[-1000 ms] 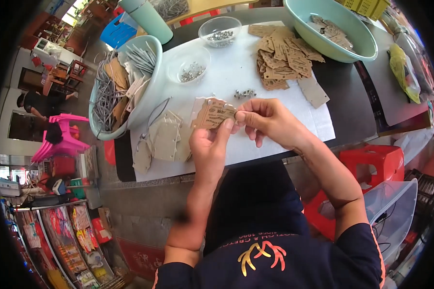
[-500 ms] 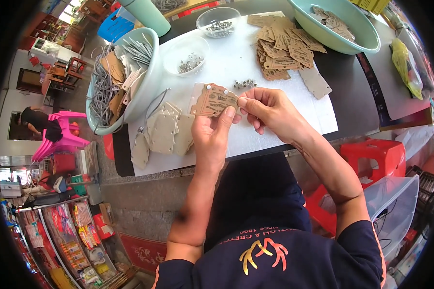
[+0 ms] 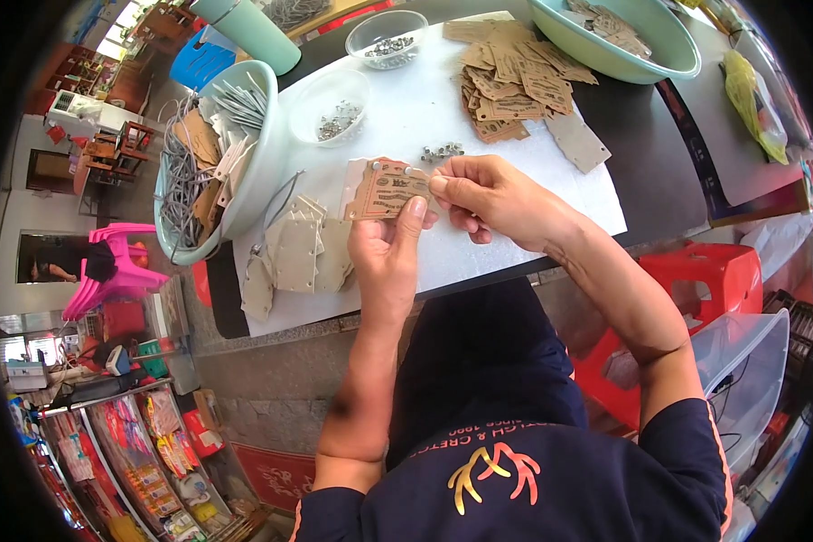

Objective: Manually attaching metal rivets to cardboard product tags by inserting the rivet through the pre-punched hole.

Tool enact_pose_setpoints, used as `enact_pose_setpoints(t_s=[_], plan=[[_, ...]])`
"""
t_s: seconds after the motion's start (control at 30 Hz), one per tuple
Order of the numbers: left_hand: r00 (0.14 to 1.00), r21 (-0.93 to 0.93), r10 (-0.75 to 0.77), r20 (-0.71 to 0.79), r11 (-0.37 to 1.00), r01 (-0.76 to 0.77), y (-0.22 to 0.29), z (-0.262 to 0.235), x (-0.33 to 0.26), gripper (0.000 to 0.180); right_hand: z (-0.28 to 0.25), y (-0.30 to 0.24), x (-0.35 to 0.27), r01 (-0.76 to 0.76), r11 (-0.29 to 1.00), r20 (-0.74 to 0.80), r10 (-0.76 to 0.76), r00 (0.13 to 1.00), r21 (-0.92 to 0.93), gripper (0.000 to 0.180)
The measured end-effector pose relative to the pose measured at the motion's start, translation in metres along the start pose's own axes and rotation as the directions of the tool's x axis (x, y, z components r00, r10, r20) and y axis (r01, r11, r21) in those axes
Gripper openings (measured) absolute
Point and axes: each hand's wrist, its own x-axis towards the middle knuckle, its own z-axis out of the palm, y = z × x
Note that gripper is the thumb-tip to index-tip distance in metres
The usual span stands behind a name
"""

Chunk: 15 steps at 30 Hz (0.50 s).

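Between the thumb and fingers of my left hand is a brown printed cardboard tag. Two small pale round studs sit along its far edge. My right hand pinches at the tag's right edge with thumb and forefinger; whether a small part is also between them is hidden. Just beyond that hand lie several small metal fasteners on a white sheet. Left of my left hand is a pile of plain greyish tags, blank side up. A heap of brown printed tags lies farther off to the right.
Two clear bowls, a far one and a nearer one, hold small metal parts. A pale green basin of tags and grey cords stands left, another basin far right. A red stool is beside me.
The view has shifted slightly, so the table things appear a little farther left. Both hands stay at the tag, the right one still pinching its right edge.
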Motion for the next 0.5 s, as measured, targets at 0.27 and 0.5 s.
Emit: enact_pose_setpoints(t_s=[0.27, 0.5], plan=[[0.998, -0.019, -0.046, -0.05, 0.999, 0.045, 0.004, 0.001, 0.002, 0.035, 0.009, -0.001, -0.001, 0.148, 0.948, -0.116, -0.187, 0.976, -0.282, 0.026], [0.996, -0.006, -0.086, -0.025, 0.996, 0.086, 0.013, 0.001, 0.004, 0.043, 0.013, 0.002, -0.003, 0.168, 0.97, -0.128, -0.191, 0.973, -0.176, 0.024]])
